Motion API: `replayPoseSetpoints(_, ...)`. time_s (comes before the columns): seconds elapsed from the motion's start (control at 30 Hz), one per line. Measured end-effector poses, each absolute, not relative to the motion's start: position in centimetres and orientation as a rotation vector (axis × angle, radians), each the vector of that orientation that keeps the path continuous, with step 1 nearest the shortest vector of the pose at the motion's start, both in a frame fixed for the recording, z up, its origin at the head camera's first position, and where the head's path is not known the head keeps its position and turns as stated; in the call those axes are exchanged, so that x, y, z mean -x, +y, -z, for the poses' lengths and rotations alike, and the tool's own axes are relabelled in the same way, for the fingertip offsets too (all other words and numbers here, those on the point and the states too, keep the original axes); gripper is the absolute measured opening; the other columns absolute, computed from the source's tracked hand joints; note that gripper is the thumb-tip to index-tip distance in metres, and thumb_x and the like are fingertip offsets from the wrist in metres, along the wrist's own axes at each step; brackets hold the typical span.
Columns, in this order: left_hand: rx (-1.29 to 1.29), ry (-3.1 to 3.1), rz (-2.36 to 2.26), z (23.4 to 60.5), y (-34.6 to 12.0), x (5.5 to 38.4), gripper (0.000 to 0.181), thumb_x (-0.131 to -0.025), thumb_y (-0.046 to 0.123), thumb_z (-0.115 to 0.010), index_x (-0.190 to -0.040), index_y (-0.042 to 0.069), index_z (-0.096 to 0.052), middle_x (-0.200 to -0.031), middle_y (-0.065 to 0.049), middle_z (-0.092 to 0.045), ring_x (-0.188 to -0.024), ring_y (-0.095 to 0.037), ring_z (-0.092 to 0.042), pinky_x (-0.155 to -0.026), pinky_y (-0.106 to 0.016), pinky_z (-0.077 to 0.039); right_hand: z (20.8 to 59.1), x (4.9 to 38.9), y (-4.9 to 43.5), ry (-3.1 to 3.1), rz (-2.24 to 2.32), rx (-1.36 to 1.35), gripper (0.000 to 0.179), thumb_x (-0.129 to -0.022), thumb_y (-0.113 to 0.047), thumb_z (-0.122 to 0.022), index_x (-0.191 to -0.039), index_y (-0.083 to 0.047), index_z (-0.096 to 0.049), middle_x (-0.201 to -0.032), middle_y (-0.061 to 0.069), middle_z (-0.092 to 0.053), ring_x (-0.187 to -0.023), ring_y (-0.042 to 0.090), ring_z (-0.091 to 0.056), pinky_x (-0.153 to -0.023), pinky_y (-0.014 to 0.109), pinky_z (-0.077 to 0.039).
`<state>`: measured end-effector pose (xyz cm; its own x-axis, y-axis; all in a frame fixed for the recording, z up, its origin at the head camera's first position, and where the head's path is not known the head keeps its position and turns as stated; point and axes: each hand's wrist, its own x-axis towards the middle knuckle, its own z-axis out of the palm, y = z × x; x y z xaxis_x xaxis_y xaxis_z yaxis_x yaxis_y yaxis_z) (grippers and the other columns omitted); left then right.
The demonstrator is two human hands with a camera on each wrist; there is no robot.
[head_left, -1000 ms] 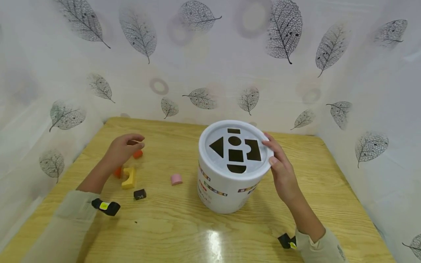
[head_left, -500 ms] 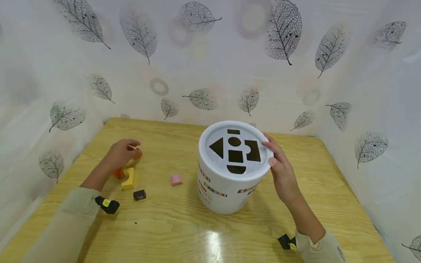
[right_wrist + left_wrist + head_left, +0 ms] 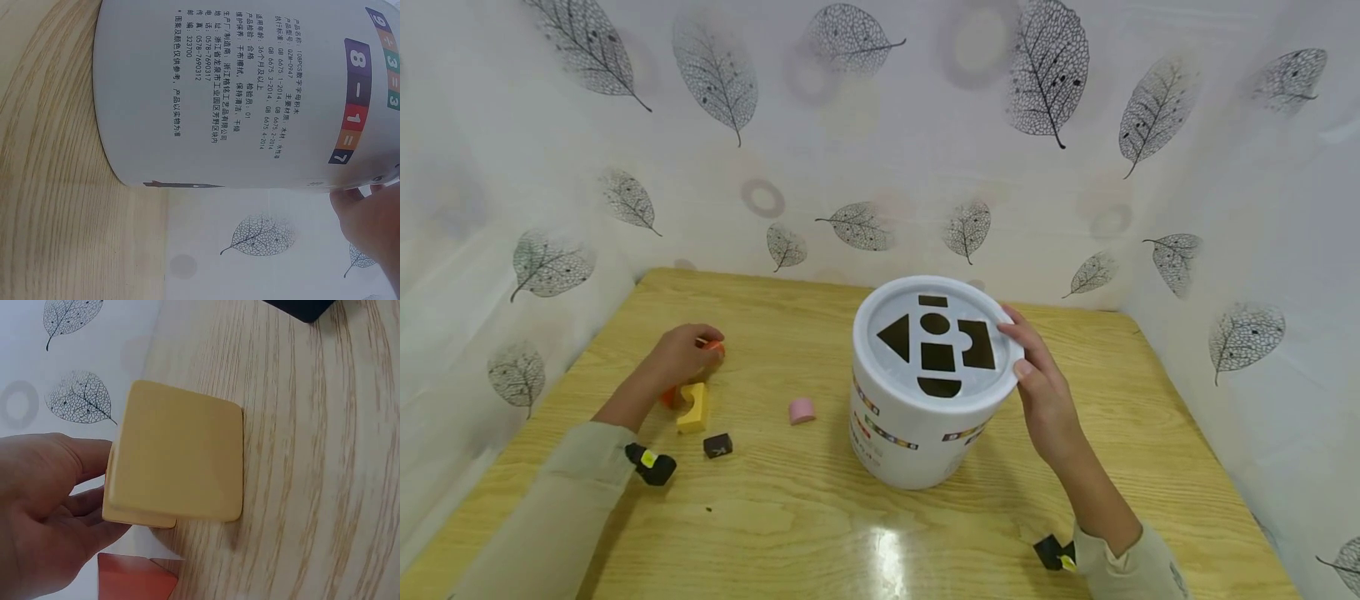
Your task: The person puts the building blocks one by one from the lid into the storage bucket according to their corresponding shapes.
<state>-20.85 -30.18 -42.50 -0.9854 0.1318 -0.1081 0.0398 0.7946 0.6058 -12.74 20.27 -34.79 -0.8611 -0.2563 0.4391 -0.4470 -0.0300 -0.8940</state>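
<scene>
1. Where leaf-printed sheeting fills the upper frame, it backs the wooden table below.
2. Right of centre, my right hand grips the lidded bucket; contents hidden, completed portion indeterminate.
3. Five lie outside, centre-left: yellow block, red-orange block, orange block (pinched by my left hand), pink block, black block.

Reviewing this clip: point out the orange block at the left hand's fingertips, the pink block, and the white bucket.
Orange block [image 3: 717, 349]: head view, on its exposed part.
Pink block [image 3: 802, 411]: head view, middle of its visible surface.
White bucket [image 3: 917, 427]: head view, on its outer wall.
</scene>
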Motion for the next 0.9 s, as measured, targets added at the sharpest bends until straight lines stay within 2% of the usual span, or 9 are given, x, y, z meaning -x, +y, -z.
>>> replayPoseSetpoints(0.33,-0.113,2.812,-1.014,41.8,-30.0,20.6,0.042,-0.102,0.022,-0.059,-0.136,-0.002,-0.056,-0.131,-0.027,-0.058,-0.117,-0.041,-0.056,-0.088,-0.049,-0.053,34.8,12.7,20.2,-2.093,-2.018,-0.755,0.042,-0.104,-0.012,-0.033,-0.144,-0.008,-0.048,-0.166,0.011,-0.021,-0.155,0.024,-0.015,-0.116,0.016,-0.031)
replayPoseSetpoints(0.57,-0.095,2.782,-1.135,40.5,-29.4,20.1,0.046,-0.103,0.023,-0.059,-0.142,-0.001,-0.052,-0.138,-0.025,-0.055,-0.126,-0.043,-0.053,-0.099,-0.055,-0.05,34.8,12.6,20.2,-2.095,-2.017,-0.752,0.042,-0.104,-0.012,-0.033,-0.144,-0.007,-0.047,-0.166,0.014,-0.019,-0.155,0.025,-0.015,-0.115,0.016,-0.031)
replayPoseSetpoints(0.9,-0.196,2.82,-1.242,38.0,-27.3,18.9,0.054,-0.1,0.034,-0.064,-0.143,0.003,-0.053,-0.14,-0.022,-0.054,-0.129,-0.041,-0.053,-0.101,-0.057,-0.05,34.9,12.7,20.2,-2.089,-2.015,-0.759,0.043,-0.104,-0.011,-0.033,-0.144,-0.007,-0.047,-0.166,0.016,-0.018,-0.155,0.024,-0.014,-0.115,0.016,-0.031)
